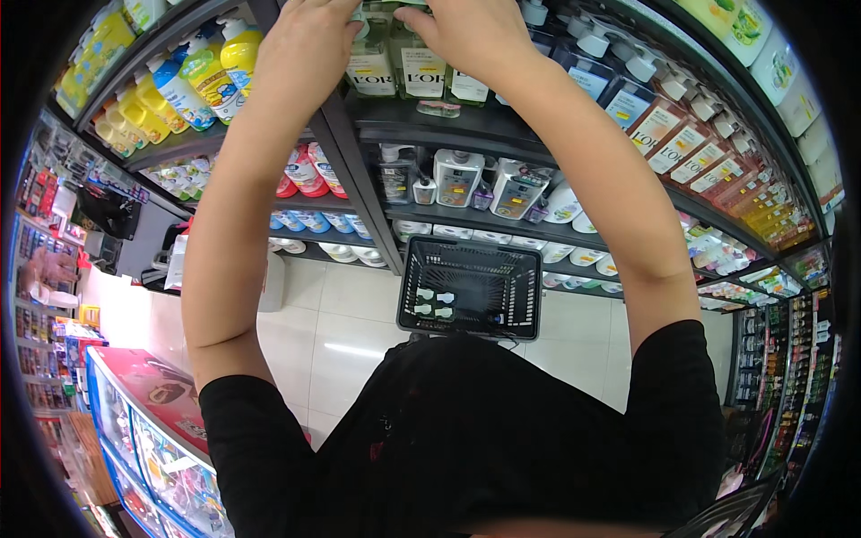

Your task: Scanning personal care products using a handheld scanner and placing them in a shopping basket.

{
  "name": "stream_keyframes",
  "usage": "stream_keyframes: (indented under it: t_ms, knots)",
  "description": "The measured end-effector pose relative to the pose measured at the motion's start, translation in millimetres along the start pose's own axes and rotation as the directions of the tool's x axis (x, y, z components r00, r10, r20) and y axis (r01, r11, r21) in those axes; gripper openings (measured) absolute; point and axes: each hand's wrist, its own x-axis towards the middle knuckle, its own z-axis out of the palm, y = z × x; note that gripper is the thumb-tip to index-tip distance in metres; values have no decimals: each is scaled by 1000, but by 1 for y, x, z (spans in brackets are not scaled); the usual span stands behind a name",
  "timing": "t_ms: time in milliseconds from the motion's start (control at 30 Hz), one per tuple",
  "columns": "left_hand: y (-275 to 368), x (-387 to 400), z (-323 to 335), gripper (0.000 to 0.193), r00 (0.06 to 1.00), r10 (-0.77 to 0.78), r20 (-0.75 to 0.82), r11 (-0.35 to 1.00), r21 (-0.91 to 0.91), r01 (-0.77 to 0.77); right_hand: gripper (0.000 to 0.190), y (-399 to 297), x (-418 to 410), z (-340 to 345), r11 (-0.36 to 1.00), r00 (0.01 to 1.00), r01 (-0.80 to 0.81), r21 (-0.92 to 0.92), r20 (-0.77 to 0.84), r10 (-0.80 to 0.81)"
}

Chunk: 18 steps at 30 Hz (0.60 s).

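Note:
Both my hands reach up to the shelf at the top edge of the view, where the fingertips are cut off. My left hand (306, 50) is beside the pump top of a clear pale-green pump bottle (370, 64) with a white label. Over the neighbouring pump bottle (422, 67) is my right hand (474, 30), its thumb pointing left. A third bottle (469, 87) stands partly behind my right wrist. Whether either hand grips anything cannot be seen. A small clear, pink and green item (438, 109) lies on the shelf's front.
A black plastic shopping basket (471, 329) sits below, in front of me, with several small pale items (434, 302) inside. Dark shelves (464, 128) carry dark-blue pump bottles (625, 104), pink ones (679, 151) and yellow bottles (239, 54). A glass-fronted display case (148, 410) stands lower left.

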Motion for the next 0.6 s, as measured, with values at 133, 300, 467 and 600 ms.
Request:
stream_keyframes:
  t_ms: [133, 300, 467, 600]
  knots:
    - [0, -3, -14, 25, 993, -55, 102, 998, -3, 56, 21, -5, -8, -9, 978, 994, -111, 174, 31, 107]
    - [8, -7, -27, 23, 992, 46, 120, 998, -51, -41, 20, -12, -19, -35, 942, 990, -114, 315, 118, 80]
    - [17, -21, -50, 18, 980, -140, 140, 919, -350, 182, 18, -12, -31, -78, 869, 960, -236, 434, 241, 140]
    - [31, -65, -51, 23, 929, -83, 362, 830, -490, 265, 22, -7, -71, -98, 678, 746, -580, 452, 628, 220]
